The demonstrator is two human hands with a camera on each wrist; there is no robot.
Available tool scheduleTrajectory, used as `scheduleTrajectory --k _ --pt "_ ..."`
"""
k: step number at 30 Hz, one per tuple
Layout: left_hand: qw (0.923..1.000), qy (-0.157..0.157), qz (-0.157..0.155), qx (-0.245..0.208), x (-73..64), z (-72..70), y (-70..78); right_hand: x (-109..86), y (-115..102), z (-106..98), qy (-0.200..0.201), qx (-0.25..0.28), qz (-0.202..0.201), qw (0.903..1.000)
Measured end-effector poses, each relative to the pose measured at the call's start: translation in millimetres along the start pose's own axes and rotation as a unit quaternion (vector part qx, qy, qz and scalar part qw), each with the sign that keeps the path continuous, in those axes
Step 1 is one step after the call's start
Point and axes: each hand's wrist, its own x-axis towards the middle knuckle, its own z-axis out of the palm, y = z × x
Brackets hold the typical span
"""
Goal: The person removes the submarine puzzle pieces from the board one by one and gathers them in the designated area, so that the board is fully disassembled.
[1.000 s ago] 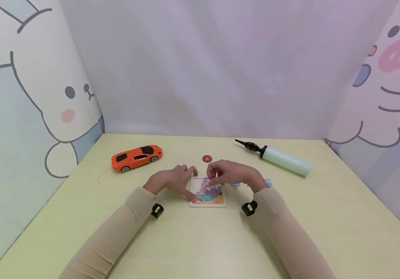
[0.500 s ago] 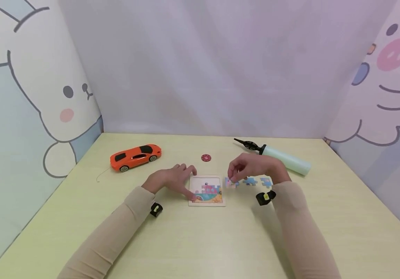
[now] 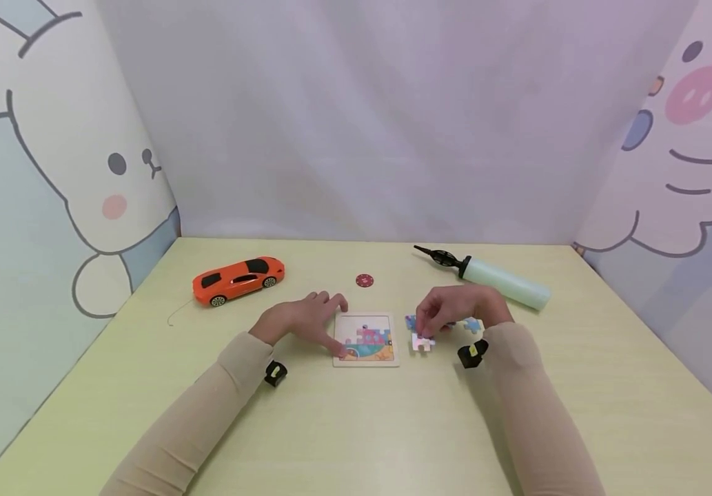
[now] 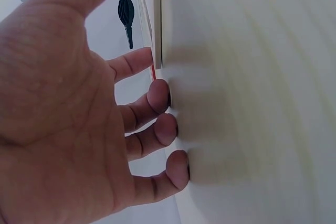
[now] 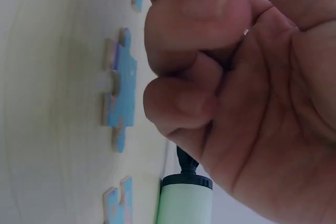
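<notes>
A square puzzle board (image 3: 364, 366) lies on the table, its lower part filled with a pink and teal sea picture and its upper part bare. My left hand (image 3: 307, 320) spreads along the board's left side, thumb on the lower left corner and index finger at the upper left edge. In the left wrist view the other fingertips (image 4: 177, 169) rest on the table. To the right of the board, my right hand (image 3: 455, 306) pinches a pinkish puzzle piece (image 3: 422, 344). Blue puzzle pieces (image 5: 123, 85) lie beneath and beside that hand, partly hidden by it in the head view.
An orange toy car (image 3: 238, 281) stands at the back left. A red round chip (image 3: 364, 280) lies behind the board. At the back right is a pale green hand pump (image 3: 504, 282) with a black nozzle. Curtains (image 3: 356, 124) rise behind the table.
My right hand has moved right, from over the board to the loose pieces, and now draws a pinkish piece toward the front. The left hand stays at the board.
</notes>
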Motion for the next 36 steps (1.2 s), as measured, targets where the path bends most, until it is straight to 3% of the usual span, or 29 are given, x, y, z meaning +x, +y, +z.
scheduleTrajectory --k 6,12,22,36 --pt "1.0000 0.000 -0.003 -0.004 -0.5 -1.8 1.7 1.4 0 1 -0.001 -0.012 0.028 0.9995" --pt "1.0000 0.004 -0.002 0.002 1.1 -0.3 0.0 0.7 -1 0 -0.001 -0.019 0.030 0.9994" --pt "1.0000 -0.004 -0.003 -0.004 1.1 -0.5 -1.8 -6.4 -3 -5 0.029 -0.032 -0.016 0.9989" --pt "0.9999 -0.008 -0.007 -0.006 -0.1 -3.7 0.4 18.3 -25 9 0.005 -0.080 -0.062 0.9949"
